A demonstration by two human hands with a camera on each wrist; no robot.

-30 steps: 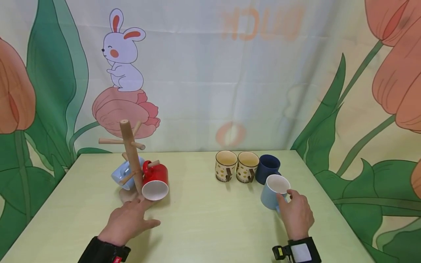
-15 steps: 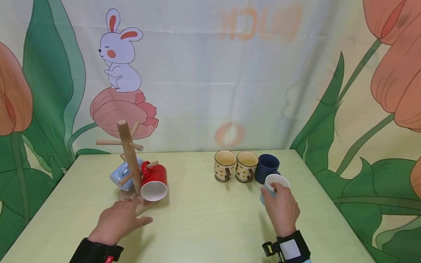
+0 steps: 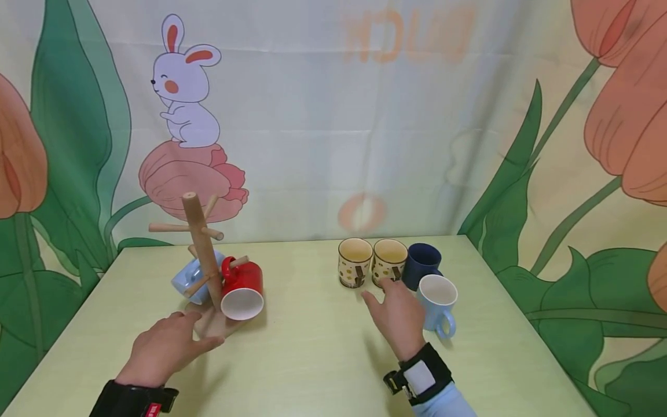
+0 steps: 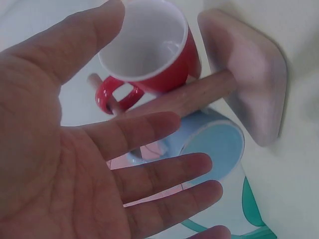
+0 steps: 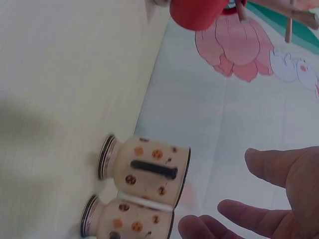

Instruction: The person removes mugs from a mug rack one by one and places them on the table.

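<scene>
Currently, the empty left hand (image 3: 160, 350) spreads beside the wooden mug tree (image 3: 204, 249); the empty right hand (image 3: 400, 318), fingers apart, hangs near two spotted mugs (image 3: 351, 267).

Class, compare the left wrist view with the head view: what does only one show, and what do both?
Only the left wrist view shows the palm of the left hand.
Only the head view shows the right hand, two spotted mugs, navy mug, upright light blue mug and printed rabbit.
Both show the left hand, red mug, wooden stand and tilted light blue mug.
</scene>
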